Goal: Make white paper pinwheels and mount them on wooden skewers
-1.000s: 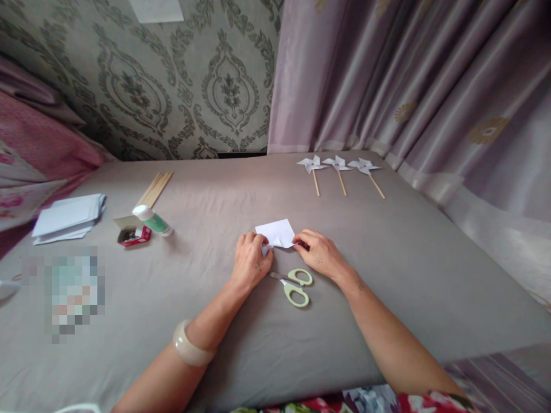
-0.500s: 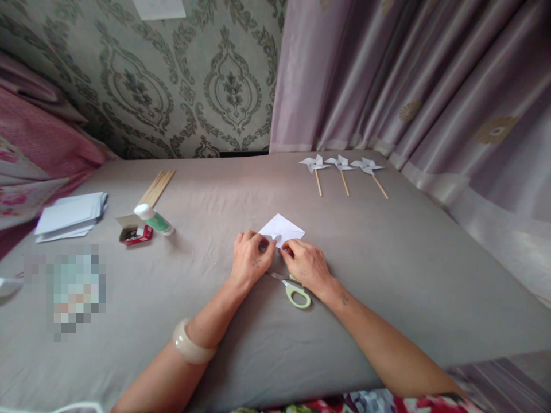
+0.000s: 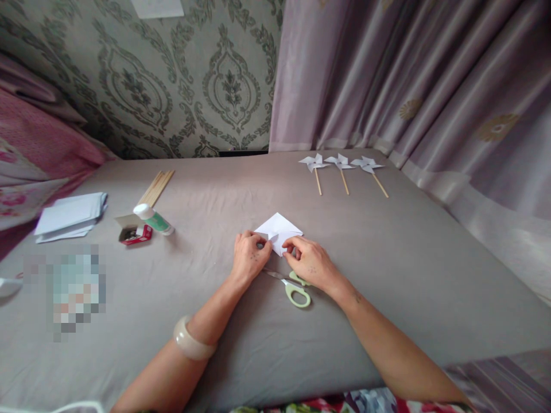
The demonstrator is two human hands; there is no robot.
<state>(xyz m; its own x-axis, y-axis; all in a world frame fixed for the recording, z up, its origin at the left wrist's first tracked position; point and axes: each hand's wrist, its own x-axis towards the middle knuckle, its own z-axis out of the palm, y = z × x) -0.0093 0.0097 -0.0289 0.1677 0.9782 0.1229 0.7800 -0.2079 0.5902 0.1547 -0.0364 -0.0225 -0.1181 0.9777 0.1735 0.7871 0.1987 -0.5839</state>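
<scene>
The white paper lies between the left hand, pinching its left side, and right hand, whose grip I cannot tell.

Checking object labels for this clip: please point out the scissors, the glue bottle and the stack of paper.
Scissors (image 3: 298, 306), head view, lower handle loop.
Glue bottle (image 3: 157, 221), head view, green label.
Stack of paper (image 3: 71, 212), head view, top sheet.

Partly hidden by the right hand — the scissors.

1 cream bangle is gleaming left, floral clothing is showing near, marks are dotting left hand and right hand.
</scene>
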